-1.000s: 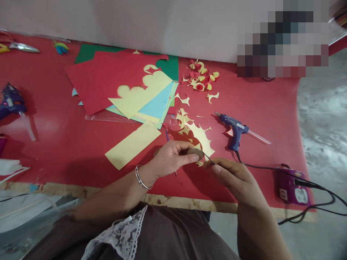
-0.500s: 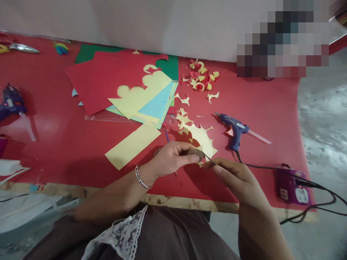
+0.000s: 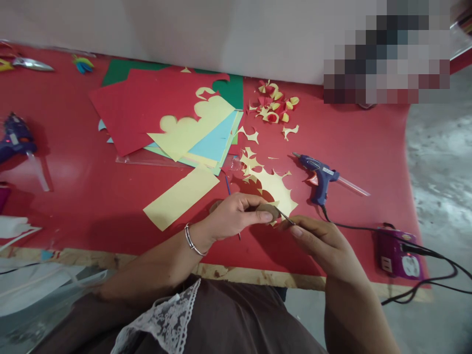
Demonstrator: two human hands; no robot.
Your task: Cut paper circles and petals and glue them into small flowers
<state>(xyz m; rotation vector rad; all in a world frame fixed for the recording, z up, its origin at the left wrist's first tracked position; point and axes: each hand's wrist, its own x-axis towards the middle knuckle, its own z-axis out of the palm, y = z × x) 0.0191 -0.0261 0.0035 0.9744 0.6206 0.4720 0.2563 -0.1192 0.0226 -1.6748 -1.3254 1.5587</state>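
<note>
My left hand (image 3: pixel 236 214) is closed, pinching a round grey-brown disc (image 3: pixel 268 210) between thumb and fingers. A small tip of yellow paper (image 3: pixel 273 203) shows at the disc's upper edge. My right hand (image 3: pixel 317 238) is closed on what look like scissors (image 3: pixel 284 215); only a thin metal blade shows, reaching the disc's right side, and the handles are hidden. Just behind the hands lies a scalloped sheet of yellow paper (image 3: pixel 277 189) with rounded bites cut from its edge. Under my left wrist, another brown round thing (image 3: pixel 215 206) is partly hidden.
A blue glue gun (image 3: pixel 320 174) lies to the right, its cord running to a purple power box (image 3: pixel 400 255). Coloured paper sheets (image 3: pixel 158 103) are stacked at the back, beside red and yellow cutouts (image 3: pixel 275 103). A yellow strip (image 3: pixel 180 197) and another glue gun (image 3: pixel 16 137) lie leftward.
Both hands stay nearly in place. The disc and the yellow paper tip have shifted very slightly to the right, the blade still against them.
</note>
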